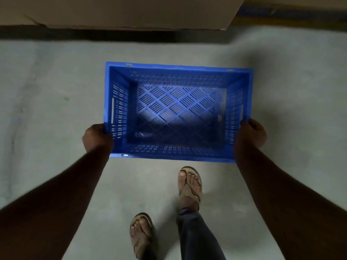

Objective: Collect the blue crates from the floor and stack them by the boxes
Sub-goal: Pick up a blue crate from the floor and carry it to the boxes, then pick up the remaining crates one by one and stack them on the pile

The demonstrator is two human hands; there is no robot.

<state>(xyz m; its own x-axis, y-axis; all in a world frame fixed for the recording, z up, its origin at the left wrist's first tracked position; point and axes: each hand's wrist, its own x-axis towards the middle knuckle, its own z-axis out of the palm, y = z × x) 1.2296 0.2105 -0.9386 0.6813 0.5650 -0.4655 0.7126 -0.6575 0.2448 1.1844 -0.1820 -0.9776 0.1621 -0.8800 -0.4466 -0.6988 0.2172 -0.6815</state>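
Note:
An empty blue slotted crate point(178, 74) hangs level above the grey floor, open side up, in the middle of the view. My left hand point(95, 136) grips its left wall near the front corner. On the opposite side, my right hand point(251, 133) grips the right wall near its front corner. A brown cardboard box point(131, 12) stands just beyond the crate along the top of the view.
My two sandalled feet point(189, 184) stand on the concrete floor point(47, 91) below the crate. A dark gap runs under the cardboard box. A dark blue and yellow strip point(291, 14) lies at the top right.

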